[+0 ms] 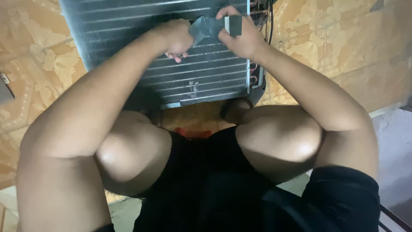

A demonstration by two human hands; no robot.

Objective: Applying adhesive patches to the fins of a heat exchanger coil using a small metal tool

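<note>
So the view is straight down from the head camera at someone squatting on a tiled floor (326,56), orange-tan tiles with a pale leafy pattern. Both knees fill the lower middle of the shot, black shorts between them, and they block a good chunk of the floor right under the body.

In front of the knees lies a finned metal coil panel (128,25), dark grey with thin silver tubes running across it in rows. Its right edge has a metal end plate, and just past that you can see a few copper-coloured tube bends and dark wires (269,17) up near the top corner.

The left hand (175,38) is curled shut around one end of a piece of dark grey tape (210,26), fingertips tucked under. The right hand (240,36) pinches the other end, thumb on top, where the strip looks flatter and more rectangular. The tape hangs between the two hands, just above the upper right part of the panel, a bit crumpled in the middle.

There's some faint whitish scribble on the fins (193,86) near the lower middle of the panel, too blurry to make out. A small red thing (193,132) peeks out on the floor between the knees, can't tell what it is. At the far left edge there's the corner of a flat grey object (5,91) with a small white tag beside it.
</note>
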